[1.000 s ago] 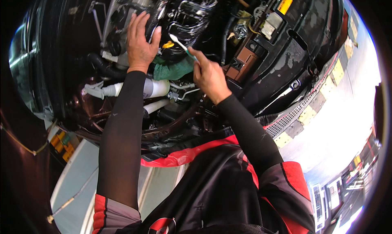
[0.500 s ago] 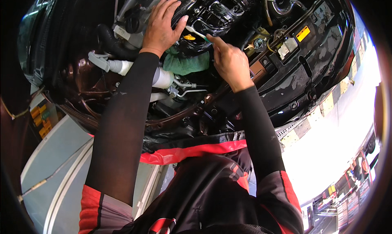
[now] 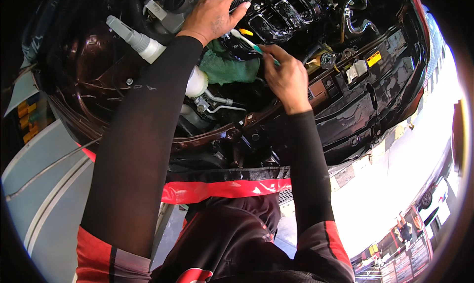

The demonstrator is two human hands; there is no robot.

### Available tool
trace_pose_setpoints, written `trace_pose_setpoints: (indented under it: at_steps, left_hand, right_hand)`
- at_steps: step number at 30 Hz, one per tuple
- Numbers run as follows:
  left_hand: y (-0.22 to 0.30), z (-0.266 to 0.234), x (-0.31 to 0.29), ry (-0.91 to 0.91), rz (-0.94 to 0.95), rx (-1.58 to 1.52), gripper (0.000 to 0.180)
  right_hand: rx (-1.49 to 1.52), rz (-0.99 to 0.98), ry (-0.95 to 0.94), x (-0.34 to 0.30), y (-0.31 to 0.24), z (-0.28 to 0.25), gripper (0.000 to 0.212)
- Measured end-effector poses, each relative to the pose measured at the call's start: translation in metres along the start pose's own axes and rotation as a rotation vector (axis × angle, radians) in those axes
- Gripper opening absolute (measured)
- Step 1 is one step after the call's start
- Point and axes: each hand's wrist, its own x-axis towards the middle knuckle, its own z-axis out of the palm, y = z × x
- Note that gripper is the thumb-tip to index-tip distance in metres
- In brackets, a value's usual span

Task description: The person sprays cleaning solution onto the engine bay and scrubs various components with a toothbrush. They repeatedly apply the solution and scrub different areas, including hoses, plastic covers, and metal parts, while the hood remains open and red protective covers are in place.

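Observation:
My right hand (image 3: 289, 78) grips a toothbrush (image 3: 250, 43) with a white head end and a teal handle. The brush head is against dark, wet-looking engine parts, just left of a yellow pull handle (image 3: 245, 32). On the engine's left side lies my left hand (image 3: 213, 17), fingers stretched out and thumb apart, holding nothing; its fingertips run up to the top edge of the picture. Below the brush, a crumpled green cloth (image 3: 229, 66) is tucked among the parts. The black engine (image 3: 284, 19) has a shiny, wet surface.
A white reservoir (image 3: 197, 83) with a capped grey neck (image 3: 131, 34) passes under my left forearm. To the right are a black front panel (image 3: 350, 100) and a yellow label (image 3: 374, 59). A red and black cover (image 3: 227, 190) hangs over the car's near edge.
The whole view has shifted, so the engine bay sits higher and further right. Against the engine, the toothbrush and right hand have come nearer to me. The left hand stays on about the same spot.

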Motion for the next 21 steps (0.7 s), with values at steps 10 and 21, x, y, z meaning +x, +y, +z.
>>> trace_pose_setpoints:
  at_steps: [10, 21]
  left_hand:
    - [-0.004, 0.007, -0.007, -0.006, -0.038, 0.006, 0.045]
    - [-0.004, 0.005, -0.005, -0.001, -0.026, 0.024, 0.046]
  right_hand:
    - [0.067, -0.005, 0.064, -0.045, 0.003, 0.0, 0.02]
    - [-0.245, -0.306, 0.035, -0.002, -0.006, -0.032, 0.016]
